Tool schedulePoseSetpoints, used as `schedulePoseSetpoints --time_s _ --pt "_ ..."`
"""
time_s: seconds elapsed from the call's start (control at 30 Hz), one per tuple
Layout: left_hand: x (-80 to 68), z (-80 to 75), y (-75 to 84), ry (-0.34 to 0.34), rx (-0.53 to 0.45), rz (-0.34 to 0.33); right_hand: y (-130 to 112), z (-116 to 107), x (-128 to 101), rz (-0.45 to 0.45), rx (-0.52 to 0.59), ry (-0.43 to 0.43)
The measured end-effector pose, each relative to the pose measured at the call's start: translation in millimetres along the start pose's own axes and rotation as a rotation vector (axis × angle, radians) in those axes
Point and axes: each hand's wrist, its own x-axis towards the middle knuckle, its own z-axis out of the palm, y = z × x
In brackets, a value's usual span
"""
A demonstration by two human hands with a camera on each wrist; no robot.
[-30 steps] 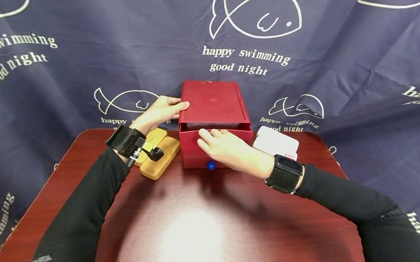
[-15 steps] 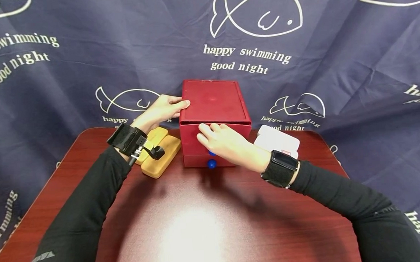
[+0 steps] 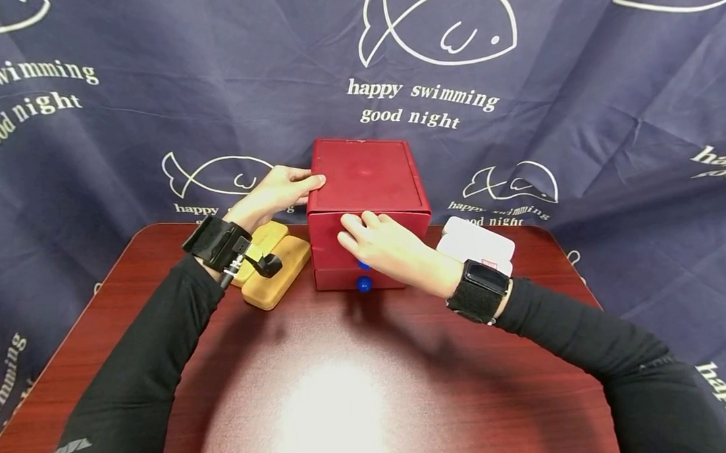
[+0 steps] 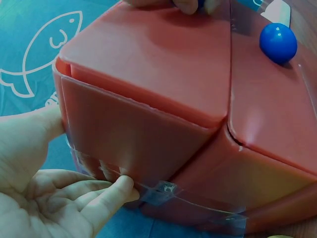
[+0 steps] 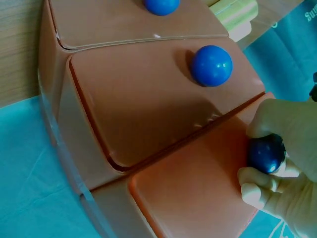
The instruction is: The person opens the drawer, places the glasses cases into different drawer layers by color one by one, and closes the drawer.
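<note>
A red drawer box (image 3: pixel 367 175) with round blue knobs stands at the back of the table. My left hand (image 3: pixel 276 193) rests against its left side, thumb on the top edge; in the left wrist view the fingertips (image 4: pixel 124 186) touch the side wall. My right hand (image 3: pixel 394 252) is at the top drawer (image 5: pixel 198 191), thumb and fingers around its blue knob (image 5: pixel 266 152). That drawer sits nearly flush, with a thin gap along its upper edge. The middle drawer's knob (image 5: pixel 212 66) and the bottom drawer's knob (image 3: pixel 363 284) are free of both hands.
Two yellow oblong cases (image 3: pixel 278 274) lie left of the box, partly behind my left wrist. White rounded cases (image 3: pixel 476 245) lie to the right, partly behind my right hand. A dark blue curtain (image 3: pixel 241 90) hangs behind the reddish table (image 3: pixel 236 394).
The top drawer has slid back into the box and its wide top gap has narrowed to a slit. My right hand moved inward with it. My left hand stayed put.
</note>
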Motion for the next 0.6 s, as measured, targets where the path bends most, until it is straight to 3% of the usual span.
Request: schedulePoseSetpoints --time_s 0.6 --pt "0.7 -0.5 -1.2 -0.006 -0.01 0.002 -2.8 0.0 -1.5 0.023 -0.059 0.005"
